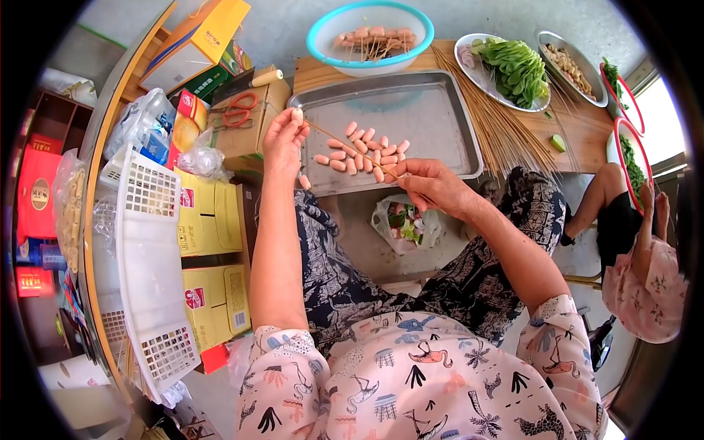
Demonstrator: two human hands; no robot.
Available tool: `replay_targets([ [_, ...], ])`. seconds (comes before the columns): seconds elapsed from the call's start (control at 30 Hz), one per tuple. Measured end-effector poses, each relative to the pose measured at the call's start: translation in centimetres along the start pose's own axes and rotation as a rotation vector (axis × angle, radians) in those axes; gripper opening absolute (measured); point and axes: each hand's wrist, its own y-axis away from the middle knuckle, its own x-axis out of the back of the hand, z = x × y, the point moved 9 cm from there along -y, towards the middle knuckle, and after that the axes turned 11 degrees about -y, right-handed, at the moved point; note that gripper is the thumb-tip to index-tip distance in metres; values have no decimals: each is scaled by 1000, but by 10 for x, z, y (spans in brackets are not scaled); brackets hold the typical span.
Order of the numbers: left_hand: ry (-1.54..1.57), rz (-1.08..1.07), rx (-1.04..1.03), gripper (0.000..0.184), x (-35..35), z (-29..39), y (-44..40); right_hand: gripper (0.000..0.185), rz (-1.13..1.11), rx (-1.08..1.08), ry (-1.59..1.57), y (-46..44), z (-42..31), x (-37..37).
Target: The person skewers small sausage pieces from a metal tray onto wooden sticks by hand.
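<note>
My left hand [284,141] is raised at the left edge of the metal tray, its fingers pinching a small pale sausage [297,115]. Between my two hands a thin bamboo skewer [341,139] runs at a slant, its upper end at the sausage. Whether the tip has gone into it is hard to make out. My right hand [433,187] grips the skewer's lower part over the tray's front edge. Below the skewer, several small pink sausages [359,150] lie loose in the tray [411,92]. One sausage [304,182] sits at the tray's front left rim.
Behind the tray stands a blue-rimmed bowl [323,51] with skewered sausages. Bamboo skewers [506,125] lie to the right, beside a plate of leafy greens [513,70]. Scissors [238,110] rest on a carton at left. Another person [645,286] sits at the far right.
</note>
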Motion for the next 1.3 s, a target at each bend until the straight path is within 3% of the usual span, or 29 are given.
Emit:
replay_targets([
  [1.0, -354, -9, -89, 24, -28, 12, 11, 18, 2, 13, 31, -6, 4, 4],
  [1.3, -529, -164, -168, 26, -64, 11, 28, 14, 65, 30, 69, -21, 17, 16],
])
